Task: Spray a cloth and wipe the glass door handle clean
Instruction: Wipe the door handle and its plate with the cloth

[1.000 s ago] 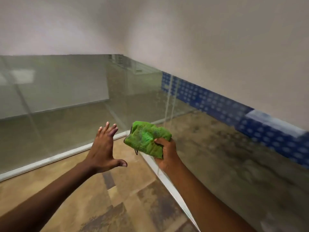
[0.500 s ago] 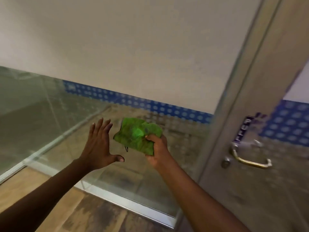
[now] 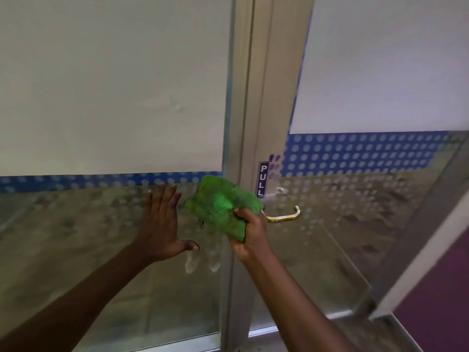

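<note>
My right hand [image 3: 250, 233] grips a bunched green cloth [image 3: 220, 207] in front of the door frame. The brass lever handle [image 3: 284, 216] of the glass door [image 3: 355, 250] shows just right of the cloth, a short gap away; its inner end is hidden behind the cloth. A purple PULL label [image 3: 263, 179] sits on the frame above the handle. My left hand [image 3: 162, 224] is held flat, fingers spread and pointing up, to the left of the cloth, holding nothing. No spray bottle is in view.
A metal door frame [image 3: 253, 97] runs vertically through the middle. A fixed glass panel [image 3: 76, 250] with frosted upper film and a blue dotted band [image 3: 355, 153] lies on the left. Purple floor [image 3: 431, 313] shows at the lower right.
The view has swung right, bringing the door frame and handle to the centre. Both hands keep their pose; the cloth now sits close beside the handle.
</note>
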A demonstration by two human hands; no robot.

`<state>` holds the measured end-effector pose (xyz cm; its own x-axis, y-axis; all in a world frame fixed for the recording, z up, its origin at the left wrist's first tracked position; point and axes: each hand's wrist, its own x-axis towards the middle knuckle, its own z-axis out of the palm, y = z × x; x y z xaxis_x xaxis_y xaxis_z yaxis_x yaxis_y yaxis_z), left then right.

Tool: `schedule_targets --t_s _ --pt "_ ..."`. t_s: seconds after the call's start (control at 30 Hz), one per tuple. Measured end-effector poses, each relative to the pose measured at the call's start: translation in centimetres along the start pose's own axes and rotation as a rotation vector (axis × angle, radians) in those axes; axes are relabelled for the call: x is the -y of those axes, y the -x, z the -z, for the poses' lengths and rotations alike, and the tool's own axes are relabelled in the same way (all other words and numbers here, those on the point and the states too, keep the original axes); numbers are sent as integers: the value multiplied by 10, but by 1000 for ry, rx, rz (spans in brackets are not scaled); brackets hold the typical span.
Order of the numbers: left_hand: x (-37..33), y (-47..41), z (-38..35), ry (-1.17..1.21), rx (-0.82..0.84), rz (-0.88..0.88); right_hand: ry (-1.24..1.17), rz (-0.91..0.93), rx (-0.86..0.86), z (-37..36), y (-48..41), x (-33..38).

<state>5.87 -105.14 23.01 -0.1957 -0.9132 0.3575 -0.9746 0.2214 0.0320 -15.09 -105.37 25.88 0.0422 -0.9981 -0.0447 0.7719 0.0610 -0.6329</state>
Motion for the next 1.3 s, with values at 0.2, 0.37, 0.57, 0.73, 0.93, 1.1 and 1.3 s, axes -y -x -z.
schedule_targets --t_s 0.2,0.37,0.57,0.73,0.93,1.1,1.3 --pt "-41 -49 -14 -149 -19 -126 -76 177 -182 22 11 44" --pt "-70 -89 -28 -212 -51 -120 -93 433 -343 34 4 69" --pt "-95 -132 -33 -266 -249 -194 120 761 -593 33 -33 84" --pt "-106 -171 -33 -270 -387 -219 561 1011 -608 24 -79 81" --pt "-107 -194 -47 -256 -484 -188 1148 1419 -287 37 -147 71" --pt "-99 -204 -59 -329 -603 -232 1293 1439 -189 44 -174 52" --pt "-94 -211 -65 -400 -683 -251 1385 1465 -138 55 -194 45"
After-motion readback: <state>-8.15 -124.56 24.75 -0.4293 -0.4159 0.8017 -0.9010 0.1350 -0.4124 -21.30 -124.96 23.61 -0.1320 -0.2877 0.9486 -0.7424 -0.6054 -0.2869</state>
